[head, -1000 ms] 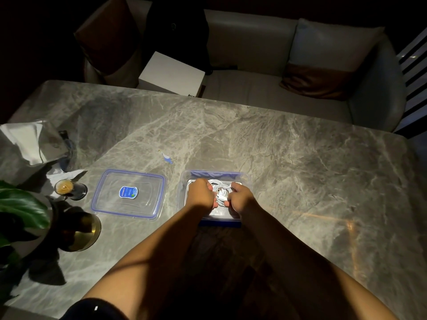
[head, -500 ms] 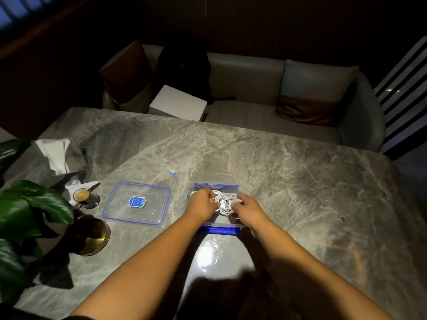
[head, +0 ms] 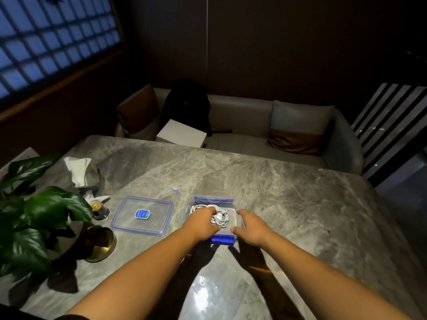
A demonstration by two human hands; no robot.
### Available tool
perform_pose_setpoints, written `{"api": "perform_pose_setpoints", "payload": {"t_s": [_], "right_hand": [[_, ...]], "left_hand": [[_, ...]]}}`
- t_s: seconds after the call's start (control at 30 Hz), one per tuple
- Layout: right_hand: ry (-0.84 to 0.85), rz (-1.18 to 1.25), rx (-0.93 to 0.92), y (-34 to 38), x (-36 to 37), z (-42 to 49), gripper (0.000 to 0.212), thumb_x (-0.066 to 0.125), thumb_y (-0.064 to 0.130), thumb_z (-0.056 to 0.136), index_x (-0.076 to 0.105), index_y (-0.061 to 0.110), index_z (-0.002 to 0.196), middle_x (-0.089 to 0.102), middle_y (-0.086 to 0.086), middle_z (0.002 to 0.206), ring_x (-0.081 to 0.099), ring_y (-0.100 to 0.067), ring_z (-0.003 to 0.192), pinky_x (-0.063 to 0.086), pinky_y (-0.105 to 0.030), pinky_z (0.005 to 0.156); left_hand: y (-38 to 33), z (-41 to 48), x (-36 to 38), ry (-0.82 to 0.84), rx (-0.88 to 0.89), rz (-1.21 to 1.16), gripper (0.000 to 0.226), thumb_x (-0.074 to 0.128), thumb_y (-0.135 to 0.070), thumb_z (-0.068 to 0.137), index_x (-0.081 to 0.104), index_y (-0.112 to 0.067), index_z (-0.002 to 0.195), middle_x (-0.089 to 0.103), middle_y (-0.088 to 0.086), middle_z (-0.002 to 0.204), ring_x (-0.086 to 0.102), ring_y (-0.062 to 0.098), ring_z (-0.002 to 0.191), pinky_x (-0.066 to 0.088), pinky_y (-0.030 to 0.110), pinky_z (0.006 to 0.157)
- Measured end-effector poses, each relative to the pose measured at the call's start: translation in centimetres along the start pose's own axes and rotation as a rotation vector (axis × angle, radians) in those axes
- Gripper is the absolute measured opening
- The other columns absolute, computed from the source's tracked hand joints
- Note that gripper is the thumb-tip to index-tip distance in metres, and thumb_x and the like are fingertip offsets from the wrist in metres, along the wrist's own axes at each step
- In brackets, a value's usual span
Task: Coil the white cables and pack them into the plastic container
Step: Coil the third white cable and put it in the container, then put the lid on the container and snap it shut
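Veined marble table point(head: 300, 204), clear rectangular container point(head: 213, 200), white cables point(head: 220, 219) coiled inside

The white cables point(head: 220, 217) lie in a loose, tangled coil inside the plastic container point(head: 213, 202). The container is a clear, shallow, rectangular box that stands uncovered on the marble bench point(head: 300, 204), with blue clips point(head: 223, 239) on its near and far edges. Its lid point(head: 142, 214), clear with a blue rim and a blue label in the middle, lies flat on the bench just to the left, apart from the container.
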State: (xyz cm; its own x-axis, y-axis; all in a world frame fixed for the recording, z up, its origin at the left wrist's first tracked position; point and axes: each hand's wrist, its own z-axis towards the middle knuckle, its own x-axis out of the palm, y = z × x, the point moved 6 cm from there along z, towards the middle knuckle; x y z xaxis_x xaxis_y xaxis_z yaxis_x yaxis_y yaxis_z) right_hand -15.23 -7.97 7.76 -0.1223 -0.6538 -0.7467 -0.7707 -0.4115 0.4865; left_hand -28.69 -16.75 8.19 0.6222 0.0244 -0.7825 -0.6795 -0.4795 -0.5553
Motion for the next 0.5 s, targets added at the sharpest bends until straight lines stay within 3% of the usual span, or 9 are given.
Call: {"api": "perform_pose_setpoints", "payload": {"t_s": [0.5], "right_hand": [[0.030, -0.159, -0.115, 4.3, 2.3, -0.2, 0.066, 0.064, 0.037, 0.088, 0.037, 0.021, 0.146, 0.044, -0.011, 0.143, 0.050, -0.027, 0.127, 0.042, -0.034, 0.106]], "left_hand": [[3.8, -2.4, -2.3, -0.031, -0.010, 0.123, 0.056, 0.070, -0.030, 0.085, 0.052, -0.021, 0.136, 0.059, 0.004, 0.136, 0.056, 0.024, 0.122, 0.046, 0.035, 0.100]]}}
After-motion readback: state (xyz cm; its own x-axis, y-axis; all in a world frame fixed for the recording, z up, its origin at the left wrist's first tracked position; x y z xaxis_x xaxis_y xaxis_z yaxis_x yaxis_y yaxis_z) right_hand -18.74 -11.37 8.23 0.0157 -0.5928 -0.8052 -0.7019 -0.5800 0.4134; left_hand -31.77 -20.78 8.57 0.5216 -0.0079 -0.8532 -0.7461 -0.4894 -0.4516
